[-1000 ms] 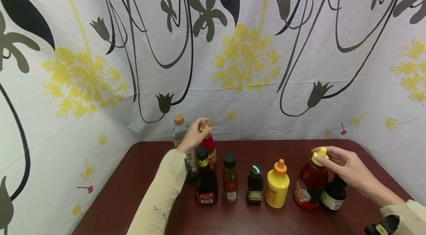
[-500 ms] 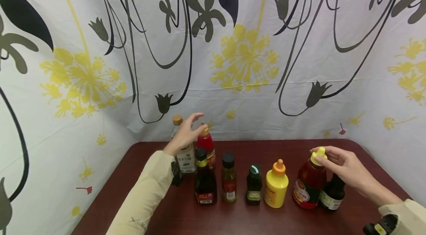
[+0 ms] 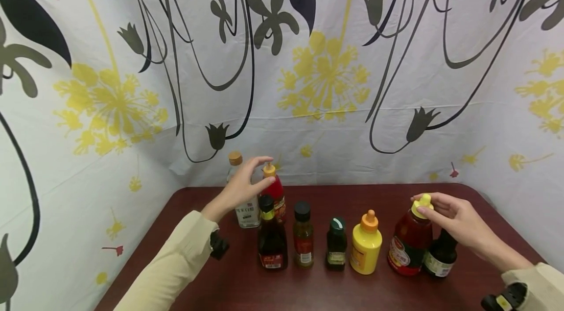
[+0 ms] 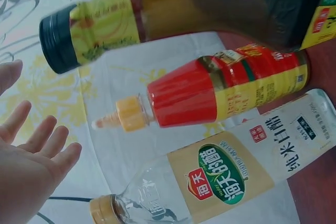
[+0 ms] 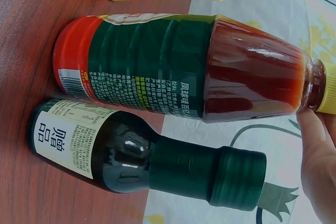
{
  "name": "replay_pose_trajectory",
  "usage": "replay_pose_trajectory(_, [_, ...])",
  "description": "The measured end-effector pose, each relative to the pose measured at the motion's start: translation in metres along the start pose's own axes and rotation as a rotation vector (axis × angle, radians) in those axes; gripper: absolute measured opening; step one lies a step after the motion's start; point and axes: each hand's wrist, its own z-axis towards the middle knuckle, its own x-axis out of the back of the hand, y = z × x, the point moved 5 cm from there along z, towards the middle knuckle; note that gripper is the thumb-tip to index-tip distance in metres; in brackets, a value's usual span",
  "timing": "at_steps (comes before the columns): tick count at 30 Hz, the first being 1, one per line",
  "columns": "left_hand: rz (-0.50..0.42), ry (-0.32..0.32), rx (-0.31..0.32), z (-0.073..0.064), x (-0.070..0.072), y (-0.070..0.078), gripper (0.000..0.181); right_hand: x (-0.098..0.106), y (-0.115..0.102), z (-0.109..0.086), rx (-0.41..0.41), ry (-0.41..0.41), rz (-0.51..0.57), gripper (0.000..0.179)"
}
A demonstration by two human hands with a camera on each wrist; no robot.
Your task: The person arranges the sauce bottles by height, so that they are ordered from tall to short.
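In the head view my left hand (image 3: 241, 187) hovers at the back left, thumb and fingers spread. It overlaps the red squeeze bottle (image 3: 276, 193) with an orange nozzle cap there, but the left wrist view shows the fingertips (image 4: 71, 156) apart from that bottle (image 4: 184, 98). A clear white vinegar bottle (image 4: 226, 177) stands beside it, partly behind my hand in the head view. On the right, my right hand (image 3: 464, 225) pinches the yellow nozzle cap of a large red sauce bottle (image 3: 410, 242), which stands upright. Close beside that is a small dark green-capped bottle (image 5: 126, 150).
A dark sauce bottle (image 3: 272, 245), a slim black-capped bottle (image 3: 304, 237), a small green-capped bottle (image 3: 337, 247) and a yellow squeeze bottle (image 3: 366, 247) line the middle of the dark red table (image 3: 308, 291). A patterned cloth (image 3: 335, 154) hangs behind.
My left hand has released the red squeeze bottle's orange cap, its fingers spreading, and drawn back to the left. More of the vinegar bottle shows. My right hand keeps its hold on the yellow cap.
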Motion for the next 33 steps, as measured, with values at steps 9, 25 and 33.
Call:
replay_pose_trajectory(9, [-0.028, -0.055, -0.013, -0.022, -0.012, 0.003, 0.044, 0.002, 0.001, -0.002, 0.006, 0.005, 0.008, 0.032])
replay_pose_trajectory(25, [-0.145, -0.113, 0.056, -0.045, -0.026, -0.003, 0.03, 0.001, 0.003, 0.0, 0.038, 0.003, 0.026, 0.03])
replay_pose_trajectory(33, [-0.209, -0.092, 0.086, -0.048, -0.021, 0.008, 0.027, -0.002, -0.005, -0.002, 0.182, -0.013, 0.059, 0.036])
